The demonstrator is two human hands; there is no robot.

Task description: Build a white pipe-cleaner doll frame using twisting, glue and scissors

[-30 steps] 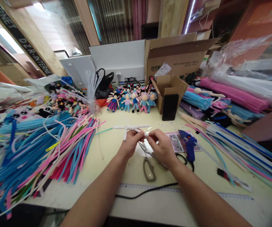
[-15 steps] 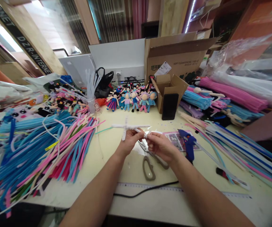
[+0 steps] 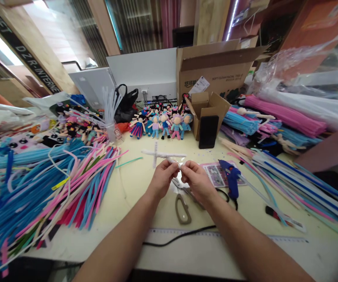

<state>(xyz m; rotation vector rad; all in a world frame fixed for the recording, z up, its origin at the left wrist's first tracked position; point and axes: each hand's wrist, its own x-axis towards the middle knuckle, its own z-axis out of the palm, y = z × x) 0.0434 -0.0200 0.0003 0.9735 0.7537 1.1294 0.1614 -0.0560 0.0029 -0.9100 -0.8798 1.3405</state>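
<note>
Both hands meet over the middle of the table, fingertips almost touching. My left hand (image 3: pixel 164 175) pinches a white pipe-cleaner figure (image 3: pixel 156 153), whose cross-shaped arms stick out beyond the fingers toward the upper left. My right hand (image 3: pixel 196 176) is closed on the near end of the same white piece, with thumb and forefinger pressed together. The fingers hide most of that end. Below the hands lies a pair of scissors (image 3: pixel 183 211) with grey-brown handles, partly covered by the right hand. To the right rests a blue glue gun (image 3: pixel 230 178).
Bundles of coloured pipe cleaners (image 3: pixel 45 188) spread over the left side; more strips (image 3: pixel 298 188) lie at right. Small dolls (image 3: pixel 164 123) stand at the back beside a small carton (image 3: pixel 208 105) and a black phone (image 3: pixel 208 132). A ruler (image 3: pixel 286 238) and black cable (image 3: pixel 180 235) lie in front.
The white figure has turned slightly between my fingers, and its cross end now tilts differently. My right hand has shifted and its fingers sit closer around the near end.
</note>
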